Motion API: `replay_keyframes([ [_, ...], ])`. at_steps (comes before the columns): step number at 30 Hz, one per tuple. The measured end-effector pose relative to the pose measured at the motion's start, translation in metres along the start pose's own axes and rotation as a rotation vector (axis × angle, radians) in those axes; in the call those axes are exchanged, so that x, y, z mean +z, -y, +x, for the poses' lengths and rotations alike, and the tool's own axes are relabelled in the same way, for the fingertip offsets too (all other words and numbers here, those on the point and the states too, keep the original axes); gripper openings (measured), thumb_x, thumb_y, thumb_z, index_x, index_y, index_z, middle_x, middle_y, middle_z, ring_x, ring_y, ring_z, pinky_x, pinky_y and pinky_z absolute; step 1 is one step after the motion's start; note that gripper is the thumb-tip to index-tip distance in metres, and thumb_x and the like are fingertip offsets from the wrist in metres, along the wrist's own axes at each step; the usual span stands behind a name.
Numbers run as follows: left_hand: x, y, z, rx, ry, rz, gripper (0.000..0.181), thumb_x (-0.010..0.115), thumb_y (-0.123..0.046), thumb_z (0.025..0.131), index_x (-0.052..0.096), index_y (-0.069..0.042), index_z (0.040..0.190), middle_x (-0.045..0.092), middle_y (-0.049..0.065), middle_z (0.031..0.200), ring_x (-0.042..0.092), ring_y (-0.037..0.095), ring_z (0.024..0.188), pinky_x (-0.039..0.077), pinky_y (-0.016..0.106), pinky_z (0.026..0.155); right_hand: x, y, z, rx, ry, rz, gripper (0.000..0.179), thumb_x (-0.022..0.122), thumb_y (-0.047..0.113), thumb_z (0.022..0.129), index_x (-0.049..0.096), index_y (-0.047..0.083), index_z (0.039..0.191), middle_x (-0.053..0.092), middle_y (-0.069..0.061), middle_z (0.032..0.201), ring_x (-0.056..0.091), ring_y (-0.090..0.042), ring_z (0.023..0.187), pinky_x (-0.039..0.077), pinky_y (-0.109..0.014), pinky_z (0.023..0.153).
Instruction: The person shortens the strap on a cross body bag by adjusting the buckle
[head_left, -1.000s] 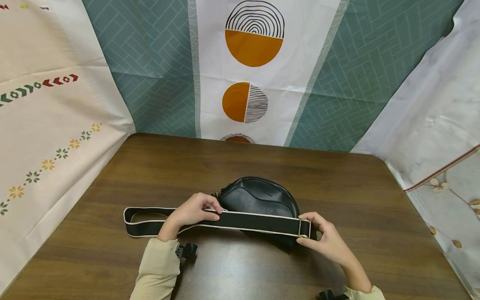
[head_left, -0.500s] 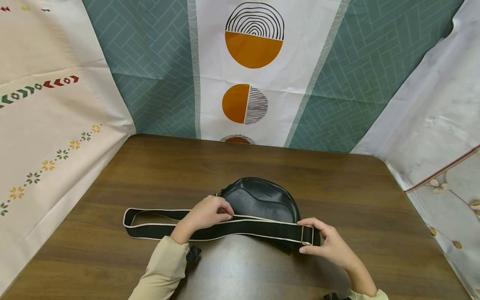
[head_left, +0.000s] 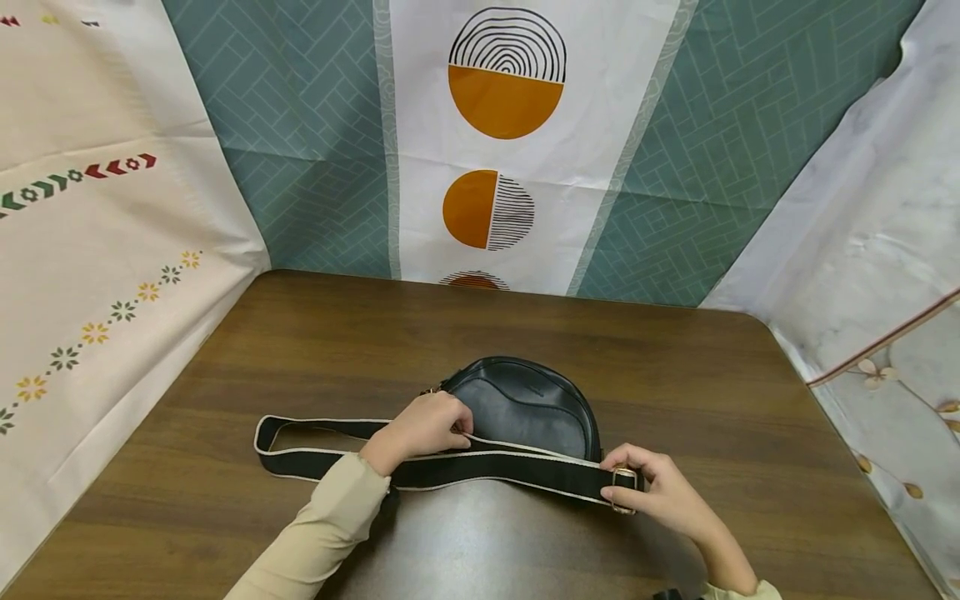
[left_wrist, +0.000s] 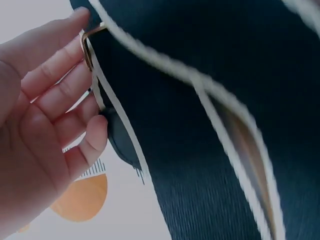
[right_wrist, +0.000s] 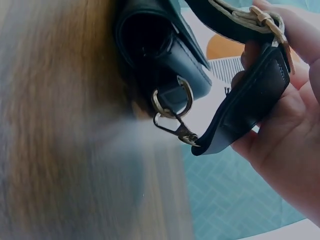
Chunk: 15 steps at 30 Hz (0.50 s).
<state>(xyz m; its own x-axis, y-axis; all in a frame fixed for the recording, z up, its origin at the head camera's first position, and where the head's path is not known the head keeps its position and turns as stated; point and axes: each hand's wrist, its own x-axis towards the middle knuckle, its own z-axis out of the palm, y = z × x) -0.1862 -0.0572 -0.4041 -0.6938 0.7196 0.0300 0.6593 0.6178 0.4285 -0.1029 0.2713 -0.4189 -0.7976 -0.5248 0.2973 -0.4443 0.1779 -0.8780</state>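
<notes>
A black half-moon handbag (head_left: 521, 404) lies on the table with its black, white-edged shoulder strap (head_left: 510, 473) stretched across its front. My left hand (head_left: 427, 427) pinches the rear layer of the strap near the middle; the left wrist view shows its fingers at the strap's edge, beside a gold metal fitting (left_wrist: 87, 47). My right hand (head_left: 663, 492) holds the strap's right end between thumb and fingers, at a gold slider buckle (head_left: 624, 490). In the right wrist view, the leather strap end (right_wrist: 255, 97) hangs from a gold snap hook (right_wrist: 180, 132), linked to the bag's ring.
To the left, the strap forms a long loop (head_left: 281, 446) on the brown wooden table (head_left: 360, 333). Patterned cloths hang around the table: a teal and white one (head_left: 315, 167) behind, a cream one (head_left: 112, 250) at left and a pale floral one (head_left: 877, 250) at right.
My left hand has slid right along the strap. My right hand has shifted slightly down and right, turning the buckle, and the strap's front layer has sagged away from the rear one.
</notes>
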Motion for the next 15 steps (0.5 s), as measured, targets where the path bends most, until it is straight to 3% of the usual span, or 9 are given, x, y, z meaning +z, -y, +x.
replay_keyframes([
  [5,-0.004,0.006,0.0,-0.003,0.061,0.025,0.012,0.068,-0.014,0.076,0.062,-0.017,0.065,0.055,-0.013,0.064,0.049,0.004,0.059,0.044,0.026,0.06,0.0,0.002,-0.002,0.043,0.029,-0.033,0.031,0.066,-0.01,0.072,0.057,-0.002,0.101,0.058,-0.004,0.068,0.052,-0.005,0.053,0.043,-0.026,0.041],
  [10,-0.009,0.009,-0.002,-0.024,0.141,0.041,0.016,0.065,-0.018,0.078,0.061,-0.017,0.063,0.051,-0.012,0.058,0.041,0.004,0.051,0.039,0.023,0.052,-0.004,0.005,-0.005,0.11,0.102,-0.133,0.032,0.069,-0.001,0.073,0.058,-0.001,0.104,0.056,0.006,0.065,0.05,0.0,0.053,0.044,-0.025,0.044],
  [15,-0.012,0.011,-0.006,-0.05,0.189,0.023,0.021,0.064,-0.021,0.08,0.057,-0.016,0.06,0.044,-0.012,0.053,0.035,0.004,0.047,0.033,0.022,0.047,-0.003,0.005,-0.006,0.086,0.21,-0.2,0.028,0.069,0.003,0.075,0.061,0.002,0.103,0.059,0.006,0.07,0.049,0.003,0.054,0.044,-0.021,0.044],
])
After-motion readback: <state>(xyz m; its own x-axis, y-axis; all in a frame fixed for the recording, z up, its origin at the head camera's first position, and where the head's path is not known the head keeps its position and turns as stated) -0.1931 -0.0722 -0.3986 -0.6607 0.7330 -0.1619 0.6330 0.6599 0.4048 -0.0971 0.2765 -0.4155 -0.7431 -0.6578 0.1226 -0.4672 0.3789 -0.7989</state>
